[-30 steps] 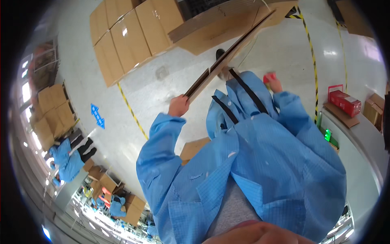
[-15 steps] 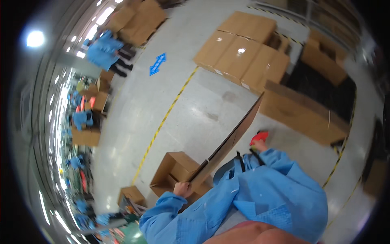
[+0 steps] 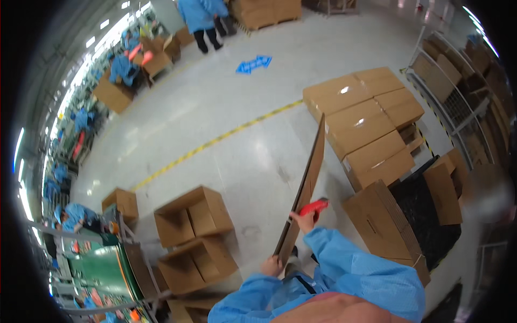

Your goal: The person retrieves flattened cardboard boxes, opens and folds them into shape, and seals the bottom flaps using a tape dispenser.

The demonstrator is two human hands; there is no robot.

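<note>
My left hand (image 3: 272, 266) is closed on the lower near edge of a flattened cardboard carton (image 3: 314, 164). The carton stands upright in front of me, seen almost edge-on. My right hand (image 3: 305, 221) is closed round a red hand tool (image 3: 316, 205); its exact kind is hard to make out. That hand lies against the carton's edge, about midway along it, and the fingers partly cover the tool.
Open-topped boxes (image 3: 210, 207) stand on the floor to the left, beside a green-topped workbench (image 3: 99, 267). To the right are stacked closed cartons (image 3: 371, 116), folded cardboard (image 3: 377, 220) and a wire cage trolley (image 3: 463, 102). People in blue (image 3: 196, 16) stand farther off.
My right hand has brought the red tool leftward to the carton, from the space beside it. The carton now stands steeper. My view has swung, bringing the workbench and more boxes into sight.
</note>
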